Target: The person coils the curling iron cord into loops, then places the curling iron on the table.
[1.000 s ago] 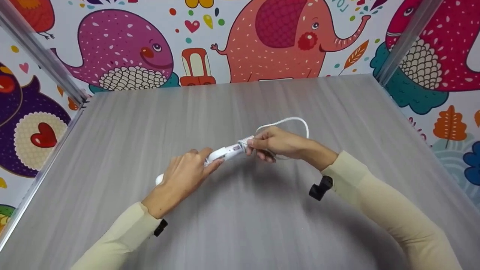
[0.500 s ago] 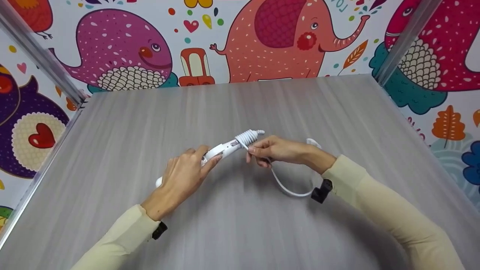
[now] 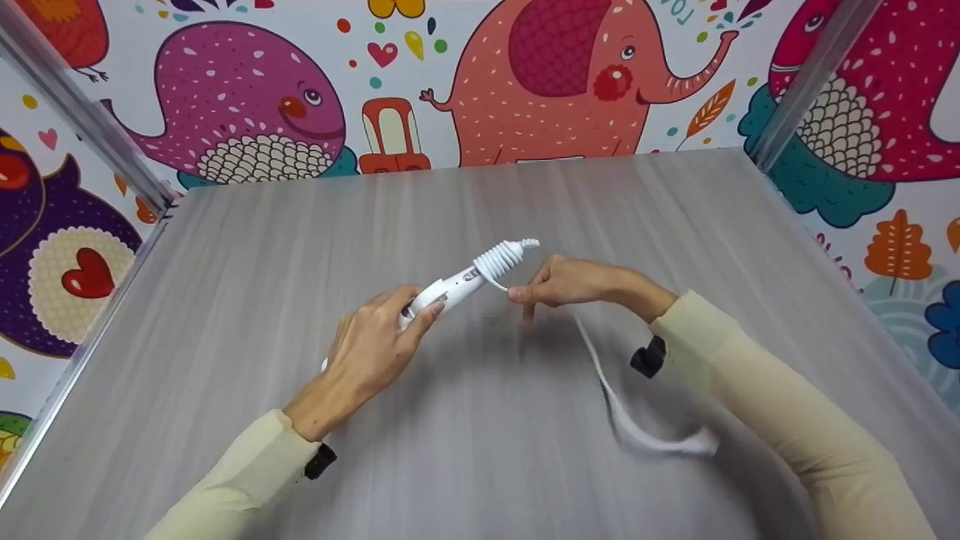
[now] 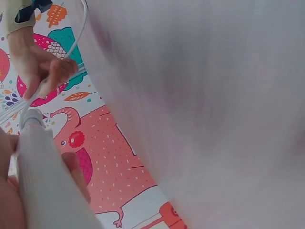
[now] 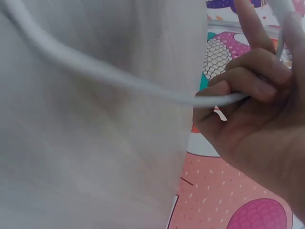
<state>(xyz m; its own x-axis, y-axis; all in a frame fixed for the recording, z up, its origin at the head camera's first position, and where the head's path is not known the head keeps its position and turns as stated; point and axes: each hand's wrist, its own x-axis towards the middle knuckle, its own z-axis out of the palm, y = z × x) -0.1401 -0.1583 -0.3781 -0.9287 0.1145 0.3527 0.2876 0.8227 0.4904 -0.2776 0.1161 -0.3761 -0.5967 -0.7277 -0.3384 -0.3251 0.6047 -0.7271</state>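
Note:
My left hand (image 3: 371,330) grips a slim white hair iron (image 3: 457,286), which tilts up to the right above the table. Its left end is mostly hidden under that hand. White cord (image 3: 499,260) is coiled in several close turns around the handle's far end. Thumb and finger of my right hand (image 3: 566,283) pinch the cord just past the coil. From there the loose cord runs through the palm, seen in the right wrist view as a white cord (image 5: 119,78), and swings down to a blurred white end (image 3: 701,442). The left wrist view looks along the iron's body (image 4: 50,181).
Below both hands spreads a grey wood-grain table (image 3: 315,232). Printed panels with cartoon animals (image 3: 555,90) stand behind it and at both sides. Metal posts (image 3: 817,82) mark the back corners. A small black camera (image 3: 649,356) sits at the right wrist.
The right hand has carried the cord round the handle and now stands slightly apart from the coil. The loose cord swung from behind the hand to below it. The iron's coiled end has risen.

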